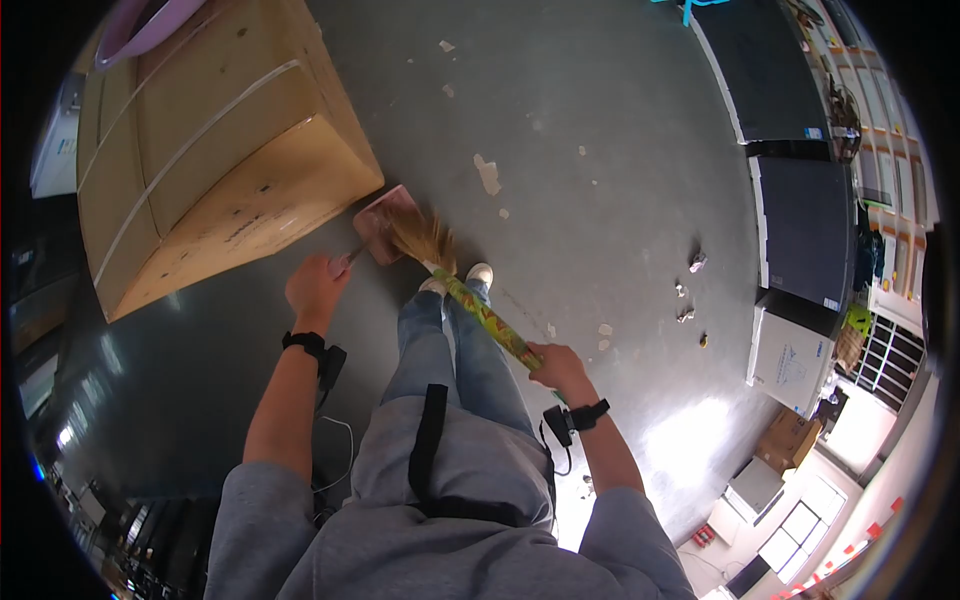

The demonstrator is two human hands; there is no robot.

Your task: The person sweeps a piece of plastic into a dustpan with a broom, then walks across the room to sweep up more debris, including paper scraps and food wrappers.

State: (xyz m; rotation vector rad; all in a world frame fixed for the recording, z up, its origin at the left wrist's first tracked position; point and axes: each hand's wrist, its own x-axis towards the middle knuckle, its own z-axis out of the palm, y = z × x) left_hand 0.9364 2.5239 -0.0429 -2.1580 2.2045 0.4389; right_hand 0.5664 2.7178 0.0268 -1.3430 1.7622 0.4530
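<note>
The left hand (318,287) is closed around the handle of a pink dustpan (378,222), and the right hand (562,369) is clamped on the patterned green handle (490,318) of a broom. The two hands are well apart, one on either side of the person's legs (455,345). The broom slants from the right hand toward the far left, and its straw-coloured bristles (422,238) lie over the right part of the dustpan (whether they press on it or only hover, I cannot tell).

The dustpan is beyond the shoes (481,273), close by the near right corner of a large cardboard box (235,160) bound with pale straps. A purple basin (145,28) shows at the far left, at the top of that box. The grey floor (570,180) has pale patches scattered over it (the largest lies to the right of the dustpan and a little farther off).

Small bits of litter (686,314) lie on the floor to the right, in a loose line. Past them, along the right side, dark panels (805,225) stand in a row with a white carton (790,358) at their near end. Brown cartons (787,438) are nearer still. A black strap (306,343) circles each wrist, each with a small dark device attached.
</note>
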